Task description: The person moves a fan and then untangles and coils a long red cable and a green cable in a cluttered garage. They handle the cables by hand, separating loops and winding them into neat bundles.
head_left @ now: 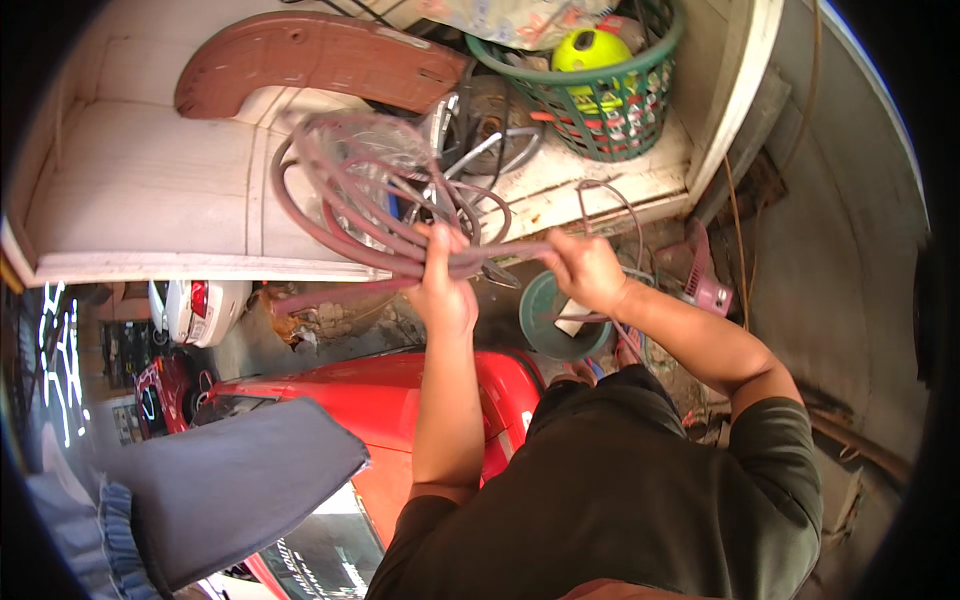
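Note:
A coiled mauve hose [345,238] is bunched in loops in front of me, partly blurred. My left hand [442,295] is closed around the gathered loops, thumb on top. To its right, my right hand [590,272] grips a length of the same hose that runs across from the coil. More of the hose hangs past my right hand toward a green bucket [540,318] below, which has something pale inside. Behind the coil, metal parts and clear plastic show only in part.
A white wooden shelf [150,190] holds a reddish-brown curved panel [310,55] and a green plastic basket [640,105] with a yellow-green round item [592,50]. Below left is a red vehicle [400,385] with a grey-blue mat [245,475] nearby. A wall [850,200] rises at right.

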{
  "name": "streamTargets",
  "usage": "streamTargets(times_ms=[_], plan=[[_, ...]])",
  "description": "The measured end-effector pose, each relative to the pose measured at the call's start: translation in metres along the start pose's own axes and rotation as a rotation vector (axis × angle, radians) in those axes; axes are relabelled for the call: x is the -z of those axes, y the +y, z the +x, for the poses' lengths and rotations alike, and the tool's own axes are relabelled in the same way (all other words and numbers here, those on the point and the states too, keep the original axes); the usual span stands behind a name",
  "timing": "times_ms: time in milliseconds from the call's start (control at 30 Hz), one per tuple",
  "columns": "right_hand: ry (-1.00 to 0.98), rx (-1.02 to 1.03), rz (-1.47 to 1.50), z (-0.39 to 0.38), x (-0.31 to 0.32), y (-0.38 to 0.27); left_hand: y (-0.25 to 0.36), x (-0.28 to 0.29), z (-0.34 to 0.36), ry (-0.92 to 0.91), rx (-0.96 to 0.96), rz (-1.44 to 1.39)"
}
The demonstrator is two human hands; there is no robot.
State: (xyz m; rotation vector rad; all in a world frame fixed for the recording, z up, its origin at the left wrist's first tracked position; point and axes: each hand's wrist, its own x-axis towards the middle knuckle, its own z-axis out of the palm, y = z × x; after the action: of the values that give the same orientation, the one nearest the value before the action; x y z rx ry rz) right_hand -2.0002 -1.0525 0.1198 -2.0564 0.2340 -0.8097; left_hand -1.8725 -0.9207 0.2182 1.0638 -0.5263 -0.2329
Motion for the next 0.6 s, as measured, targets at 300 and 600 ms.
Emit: streamTargets(times_ms=[300,600], plan=[[0.105,0.65,-0.2,0.052,0.008,-0.059,0.017,0.015,0.049,0.247,0.427,-0.613],[-0.88,-0.166,0.606,-0.07,-0.023,-0.025,0.05,0.018,0.02,-0.303,0.136,-0.677]])
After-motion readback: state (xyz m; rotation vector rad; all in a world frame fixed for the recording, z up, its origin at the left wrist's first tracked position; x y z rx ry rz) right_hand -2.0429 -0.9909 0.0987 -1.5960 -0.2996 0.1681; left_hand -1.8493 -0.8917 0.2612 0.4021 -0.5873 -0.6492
